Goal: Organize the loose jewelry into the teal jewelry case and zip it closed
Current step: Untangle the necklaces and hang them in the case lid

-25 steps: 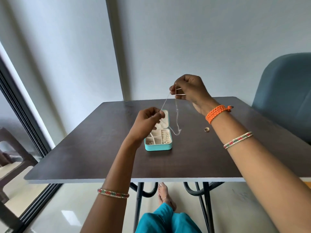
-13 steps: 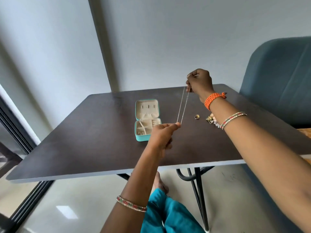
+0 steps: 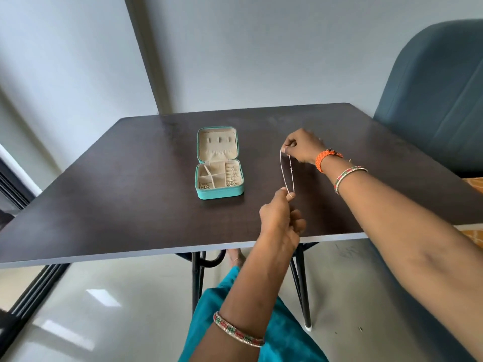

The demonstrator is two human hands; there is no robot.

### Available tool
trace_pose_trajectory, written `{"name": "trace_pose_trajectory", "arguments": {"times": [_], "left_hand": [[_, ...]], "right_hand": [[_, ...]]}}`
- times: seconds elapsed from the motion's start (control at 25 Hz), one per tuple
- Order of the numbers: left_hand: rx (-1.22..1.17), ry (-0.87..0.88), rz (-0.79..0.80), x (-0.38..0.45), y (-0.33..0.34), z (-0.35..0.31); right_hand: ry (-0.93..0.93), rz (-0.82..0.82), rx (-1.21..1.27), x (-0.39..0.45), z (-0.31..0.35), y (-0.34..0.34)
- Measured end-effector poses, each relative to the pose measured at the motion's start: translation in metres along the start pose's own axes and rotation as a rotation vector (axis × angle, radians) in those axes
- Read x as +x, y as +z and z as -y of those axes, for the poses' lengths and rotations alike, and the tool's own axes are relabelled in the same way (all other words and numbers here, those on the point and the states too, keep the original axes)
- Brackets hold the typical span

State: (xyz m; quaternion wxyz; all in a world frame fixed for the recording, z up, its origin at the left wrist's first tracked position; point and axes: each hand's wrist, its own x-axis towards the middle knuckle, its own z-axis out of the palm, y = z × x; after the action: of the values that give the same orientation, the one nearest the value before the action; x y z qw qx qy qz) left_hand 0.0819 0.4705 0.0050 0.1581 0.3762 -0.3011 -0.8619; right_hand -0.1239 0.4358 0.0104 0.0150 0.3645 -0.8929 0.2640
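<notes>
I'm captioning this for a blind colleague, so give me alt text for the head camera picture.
Two bare hands stretch a thin chain in a doubled loop above a dark table, the right hand pinching the far end and the left hand the near end. To their left a teal jewelry case lies open, with small pieces in its compartments.

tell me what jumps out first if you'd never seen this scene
A thin chain stretched in a loop between the left hand and right hand, above the dark table. Left of it, the teal case lies open, with small jewelry in its front compartments.
</notes>
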Motion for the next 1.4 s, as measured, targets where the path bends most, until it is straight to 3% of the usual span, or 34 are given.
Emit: {"name": "trace_pose_trajectory", "arguments": {"times": [0.16, 0.28, 0.44, 0.52, 0.64, 0.72, 0.84, 0.92, 1.12, 1.32, 1.4], "left_hand": [[-0.069, -0.103, 0.122, 0.002, -0.005, -0.002], [-0.067, -0.09, 0.119, -0.005, -0.008, 0.003], [0.232, 0.013, 0.113, -0.016, -0.008, -0.006], [0.618, 0.331, 0.051, -0.013, -0.008, -0.022], [1.315, 1.107, -0.091, 0.014, -0.009, -0.044], [1.727, 1.245, 0.0, 0.039, -0.006, -0.054], [2.113, 1.121, 0.064, 0.068, -0.004, -0.058], [2.182, 1.08, 0.071, 0.073, -0.008, -0.056], [2.051, 1.12, 0.12, 0.052, -0.02, -0.041], [1.904, 0.912, 0.181, 0.031, -0.023, -0.035], [1.876, 0.903, 0.197, 0.027, -0.026, -0.033]], "right_hand": [[-0.042, 0.024, -0.044, 0.007, -0.005, 0.004], [-0.049, 0.023, -0.028, 0.01, -0.009, 0.006], [-0.069, 0.006, -0.011, 0.006, -0.009, 0.007], [-0.071, 0.005, -0.013, 0.004, -0.009, 0.008], [-0.057, 0.032, 0.023, 0.004, -0.008, 0.007], [-0.051, 0.056, 0.038, 0.005, -0.009, 0.006], [-0.054, 0.074, 0.031, 0.008, -0.01, 0.006], [-0.053, 0.081, 0.045, 0.011, -0.012, 0.006], [-0.036, 0.068, 0.056, 0.013, -0.015, 0.009], [-0.046, 0.106, 0.014, 0.019, -0.016, 0.008], [-0.037, 0.117, 0.026, 0.022, -0.018, 0.009]]}}
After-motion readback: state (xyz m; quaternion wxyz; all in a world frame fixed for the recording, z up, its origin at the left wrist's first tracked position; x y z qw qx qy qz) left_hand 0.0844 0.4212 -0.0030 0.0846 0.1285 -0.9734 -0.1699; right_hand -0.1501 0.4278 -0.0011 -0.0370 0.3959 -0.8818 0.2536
